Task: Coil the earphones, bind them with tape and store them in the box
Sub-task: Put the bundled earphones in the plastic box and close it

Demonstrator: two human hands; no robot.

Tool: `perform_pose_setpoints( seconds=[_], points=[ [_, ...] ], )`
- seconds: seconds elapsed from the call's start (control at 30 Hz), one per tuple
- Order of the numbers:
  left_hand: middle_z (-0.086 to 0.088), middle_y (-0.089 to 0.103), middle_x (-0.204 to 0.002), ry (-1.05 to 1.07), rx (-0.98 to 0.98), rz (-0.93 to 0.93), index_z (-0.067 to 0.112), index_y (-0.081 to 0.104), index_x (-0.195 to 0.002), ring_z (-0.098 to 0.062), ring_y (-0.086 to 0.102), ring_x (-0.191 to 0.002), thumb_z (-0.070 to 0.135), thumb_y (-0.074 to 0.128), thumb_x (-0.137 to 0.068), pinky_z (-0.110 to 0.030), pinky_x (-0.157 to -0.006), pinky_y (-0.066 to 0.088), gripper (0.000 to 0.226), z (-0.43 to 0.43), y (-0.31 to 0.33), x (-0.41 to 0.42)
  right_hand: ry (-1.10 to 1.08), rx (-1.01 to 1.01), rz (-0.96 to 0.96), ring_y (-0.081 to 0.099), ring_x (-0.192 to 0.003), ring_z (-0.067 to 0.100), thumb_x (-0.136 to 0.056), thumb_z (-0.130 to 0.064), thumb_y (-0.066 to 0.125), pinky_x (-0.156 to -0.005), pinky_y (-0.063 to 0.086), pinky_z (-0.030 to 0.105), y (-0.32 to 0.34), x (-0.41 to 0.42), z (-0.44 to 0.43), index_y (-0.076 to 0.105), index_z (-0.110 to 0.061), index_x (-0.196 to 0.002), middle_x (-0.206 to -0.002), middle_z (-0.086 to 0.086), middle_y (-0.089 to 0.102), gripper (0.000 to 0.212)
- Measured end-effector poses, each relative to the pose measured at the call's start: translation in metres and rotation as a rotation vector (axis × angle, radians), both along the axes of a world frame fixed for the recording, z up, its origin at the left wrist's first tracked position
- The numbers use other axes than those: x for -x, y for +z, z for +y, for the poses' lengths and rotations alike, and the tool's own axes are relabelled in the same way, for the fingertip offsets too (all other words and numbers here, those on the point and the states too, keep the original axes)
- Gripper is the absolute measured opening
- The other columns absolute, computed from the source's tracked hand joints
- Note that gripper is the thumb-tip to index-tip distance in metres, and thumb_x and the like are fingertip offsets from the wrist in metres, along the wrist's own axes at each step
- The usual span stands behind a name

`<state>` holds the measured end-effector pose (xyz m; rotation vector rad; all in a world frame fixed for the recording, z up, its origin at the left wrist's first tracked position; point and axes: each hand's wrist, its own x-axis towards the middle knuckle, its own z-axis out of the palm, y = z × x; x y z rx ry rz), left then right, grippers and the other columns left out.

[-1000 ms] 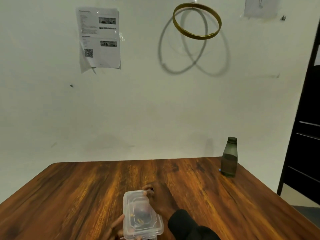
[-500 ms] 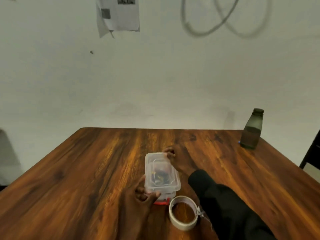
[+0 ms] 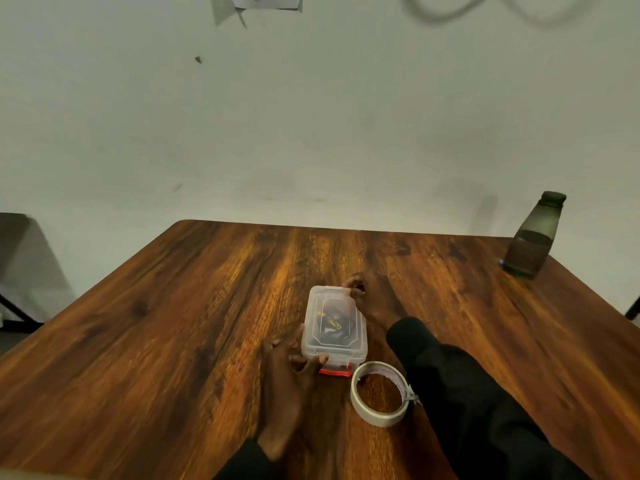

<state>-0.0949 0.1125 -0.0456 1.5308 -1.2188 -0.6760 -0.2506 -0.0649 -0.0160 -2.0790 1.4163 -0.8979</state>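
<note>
Left hand [image 3: 289, 358] grip holds box [image 3: 332, 353] at its near-left corner. Box closed, dark bundle inside, likely the earphones [image 3: 330, 323]; binding can't be confirmed. Right hand [image 3: 363, 296] grip holds its far-right corner. Tape roll [image 3: 381, 419] just near-right of box. Probably only latching left.

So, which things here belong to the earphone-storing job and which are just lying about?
Job: clear box, lid on, gripped by left hand and right hand; dark contents inside, likely the earphones; tape roll beside it.
Lying about: dark bottle at the far right corner of the table; paper sheet on the wall.
</note>
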Motion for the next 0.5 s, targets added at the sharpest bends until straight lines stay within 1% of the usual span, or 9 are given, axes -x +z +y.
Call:
perform_pose_setpoints(
  seconds=[0.03,0.07,0.13,0.17,0.27,0.33,0.4,0.5],
  points=[
    [0.005,0.062,-0.138,0.004,-0.012,0.035,0.030,0.060,-0.137,-0.001,0.067,-0.113,0.074,0.065,-0.079,-0.037,-0.102,0.056,0.073,-0.002,-0.007,-0.002,-0.001,-0.017,0.015,0.069,-0.088,0.018,-0.098,-0.013,0.065,-0.083,0.061,0.029,-0.002,0.000,0.001,0.074,-0.012,-0.089,-0.097,0.007,0.074,0.013],
    [0.004,0.064,-0.136,0.005,-0.016,0.058,0.030,0.060,-0.138,-0.001,0.068,-0.111,0.070,0.068,-0.080,-0.037,-0.099,0.057,0.071,-0.003,-0.011,-0.003,-0.011,-0.028,0.034,0.069,-0.090,0.018,-0.098,-0.014,0.065,-0.083,0.061,0.028,-0.004,0.000,0.001,0.074,-0.011,-0.091,-0.098,0.007,0.074,0.012],
    [0.002,0.068,-0.131,0.003,-0.034,0.113,0.026,0.056,-0.141,-0.004,0.071,-0.107,0.053,0.074,-0.085,-0.036,-0.096,0.059,0.064,0.000,-0.008,-0.001,-0.034,-0.051,0.065,0.069,-0.091,0.015,-0.098,-0.014,0.065,-0.083,0.060,0.024,-0.006,0.000,0.001,0.074,-0.012,-0.095,-0.101,0.005,0.073,0.010],
    [0.001,0.069,-0.129,-0.004,-0.042,0.158,0.024,0.055,-0.142,-0.005,0.071,-0.107,0.044,0.074,-0.088,-0.037,-0.096,0.059,0.061,0.001,-0.004,0.002,-0.049,-0.061,0.077,0.069,-0.092,0.015,-0.098,-0.014,0.065,-0.082,0.059,0.023,-0.006,0.000,0.001,0.074,-0.012,-0.096,-0.102,0.005,0.073,0.010],
    [0.005,0.068,-0.131,-0.039,-0.032,0.266,0.021,0.055,-0.141,-0.010,0.069,-0.115,0.027,0.071,-0.092,-0.038,-0.100,0.057,0.052,0.004,0.003,0.008,-0.075,-0.071,0.084,0.066,-0.094,0.013,-0.098,-0.010,0.064,-0.074,0.051,0.013,-0.004,0.002,0.006,0.075,-0.011,-0.101,-0.106,0.004,0.072,0.012],
    [0.004,0.066,-0.133,-0.036,-0.029,0.322,0.020,0.056,-0.139,-0.012,0.066,-0.120,0.019,0.070,-0.094,-0.039,-0.104,0.054,0.047,0.002,0.008,0.005,-0.068,-0.072,0.096,0.064,-0.094,0.012,-0.098,-0.006,0.062,-0.073,0.048,0.011,0.000,0.004,0.011,0.075,-0.008,-0.105,-0.106,0.002,0.070,0.015],
    [0.003,0.066,-0.133,-0.006,-0.048,0.387,0.021,0.059,-0.133,-0.015,0.065,-0.121,0.013,0.067,-0.095,-0.041,-0.106,0.053,0.040,-0.004,0.010,-0.004,-0.049,-0.094,0.121,0.066,-0.098,0.016,-0.098,-0.005,0.061,-0.079,0.052,0.017,0.003,0.008,0.013,0.075,-0.005,-0.110,-0.111,0.004,0.072,0.019],
    [-0.008,0.062,-0.141,0.122,-0.046,0.437,0.012,0.053,-0.144,-0.021,0.063,-0.125,0.011,0.067,-0.096,-0.047,-0.104,0.054,0.050,-0.024,0.013,-0.027,-0.038,-0.189,0.121,0.068,-0.109,0.025,-0.096,-0.007,0.063,-0.087,0.055,0.027,0.008,0.020,0.015,0.072,-0.006,-0.119,-0.125,0.011,0.070,0.024]
  ],
)
